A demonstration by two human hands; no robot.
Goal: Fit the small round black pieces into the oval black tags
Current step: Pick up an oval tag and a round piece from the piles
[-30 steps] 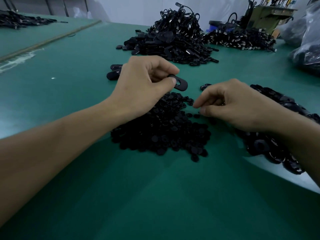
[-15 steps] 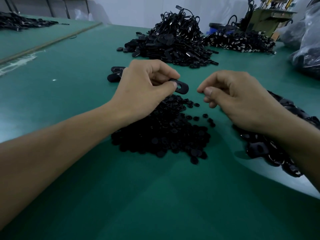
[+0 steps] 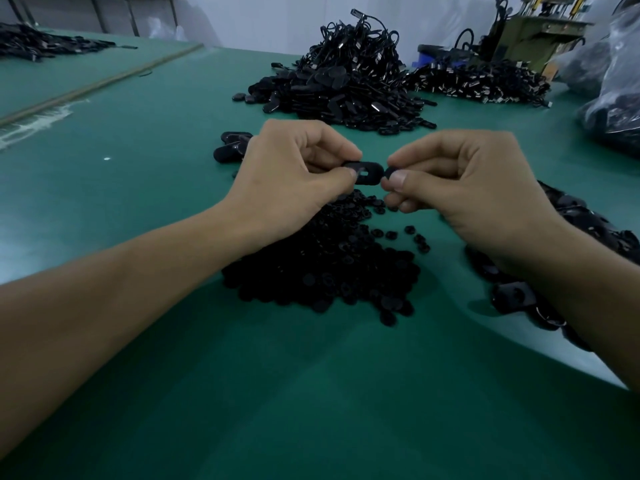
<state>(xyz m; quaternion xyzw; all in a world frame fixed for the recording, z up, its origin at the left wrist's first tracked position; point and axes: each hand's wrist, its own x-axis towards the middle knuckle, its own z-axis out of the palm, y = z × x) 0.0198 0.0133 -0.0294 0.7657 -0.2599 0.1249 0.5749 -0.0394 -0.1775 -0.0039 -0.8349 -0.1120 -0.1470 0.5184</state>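
- tag [image 3: 365, 172] pinched by one end in left hand [image 3: 294, 178], hole end poking out, likely to keep it reachable.
- right hand [image 3: 464, 188] pinches round piece [image 3: 388, 172] at the tag's edge, above loose pile [image 3: 322, 268].

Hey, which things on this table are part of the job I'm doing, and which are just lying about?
In the job:
tag, pinched by left hand
round piece, pinched by right hand
round-piece pile
tag pile

Lying about:
corded heap
bag
machine
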